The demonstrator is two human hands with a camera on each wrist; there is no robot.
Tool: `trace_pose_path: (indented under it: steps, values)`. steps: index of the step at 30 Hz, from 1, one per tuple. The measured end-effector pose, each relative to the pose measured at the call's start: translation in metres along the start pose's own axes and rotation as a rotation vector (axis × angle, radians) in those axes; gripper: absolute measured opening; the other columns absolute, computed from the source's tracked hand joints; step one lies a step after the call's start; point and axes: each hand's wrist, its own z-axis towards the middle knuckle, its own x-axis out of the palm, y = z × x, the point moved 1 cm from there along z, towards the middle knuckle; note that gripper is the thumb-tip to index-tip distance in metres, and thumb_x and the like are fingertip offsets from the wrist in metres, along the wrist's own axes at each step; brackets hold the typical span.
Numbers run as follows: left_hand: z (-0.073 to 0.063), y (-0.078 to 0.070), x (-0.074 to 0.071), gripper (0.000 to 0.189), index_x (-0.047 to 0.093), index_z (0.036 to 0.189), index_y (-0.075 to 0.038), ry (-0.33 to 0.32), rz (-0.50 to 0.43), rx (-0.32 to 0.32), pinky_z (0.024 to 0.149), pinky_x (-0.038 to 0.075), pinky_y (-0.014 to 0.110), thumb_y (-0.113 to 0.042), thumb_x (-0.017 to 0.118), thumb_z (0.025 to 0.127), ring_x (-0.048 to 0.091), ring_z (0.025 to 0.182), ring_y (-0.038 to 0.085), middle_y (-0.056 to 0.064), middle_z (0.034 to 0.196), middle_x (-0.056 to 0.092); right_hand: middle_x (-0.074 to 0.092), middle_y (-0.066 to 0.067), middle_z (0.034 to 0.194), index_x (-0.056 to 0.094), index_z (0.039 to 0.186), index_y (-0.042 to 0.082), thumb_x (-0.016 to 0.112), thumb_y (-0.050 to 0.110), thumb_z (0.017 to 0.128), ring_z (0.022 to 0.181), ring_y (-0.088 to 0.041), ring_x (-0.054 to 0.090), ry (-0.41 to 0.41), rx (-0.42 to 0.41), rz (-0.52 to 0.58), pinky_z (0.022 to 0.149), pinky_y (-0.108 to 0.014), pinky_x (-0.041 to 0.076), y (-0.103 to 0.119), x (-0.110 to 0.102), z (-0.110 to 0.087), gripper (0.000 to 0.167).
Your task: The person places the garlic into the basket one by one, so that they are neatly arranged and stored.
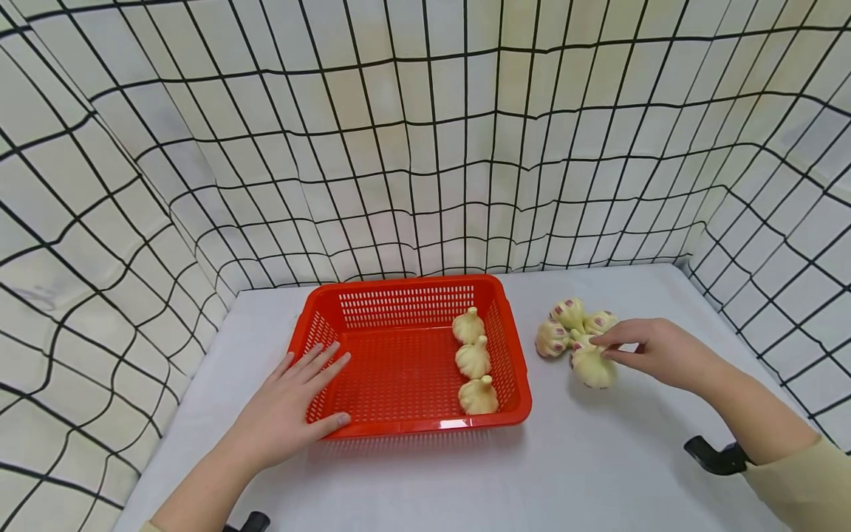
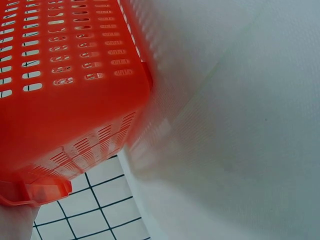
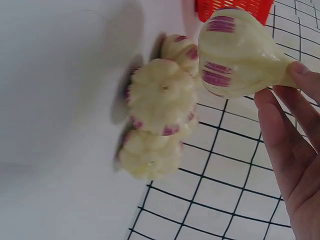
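Note:
My right hand [image 1: 654,351] pinches a garlic bulb [image 1: 594,363] by its stem between thumb and fingertips. In the right wrist view the held bulb [image 3: 240,55] shows purple streaks, its stem toward the fingers. Beside it on the table sit three more purple-streaked garlic bulbs [image 1: 552,338] in a cluster. My left hand [image 1: 286,406], fingers spread and straight, rests over the left side of a red plastic basket [image 1: 425,426], thumb at the front rim. Three plain cream garlic bulbs [image 1: 473,358] stand in a row along the basket's right inner side.
A white cloth covers the table [image 1: 598,473]. Black netting [image 1: 425,148] over white sheeting rises at the back and both sides, close behind the basket. The basket's slotted wall [image 2: 65,45] fills the upper left of the left wrist view.

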Motion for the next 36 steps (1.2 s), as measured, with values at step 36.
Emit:
trace_pose_path:
  steps: [36]
  values:
    - [-0.001,-0.005,-0.007,0.081,0.038,0.154,-0.026,0.037,0.014,0.020,0.119,0.011,0.057,-0.064,0.062,0.087,0.027,0.147,0.033,0.001,0.163,0.024,0.069,0.002,0.107,0.072,0.120,0.021,0.071,0.030,0.093,0.076,-0.015,0.067,0.076,0.021,0.209,0.066,-0.031,0.058,0.070,-0.003,0.153,0.028]
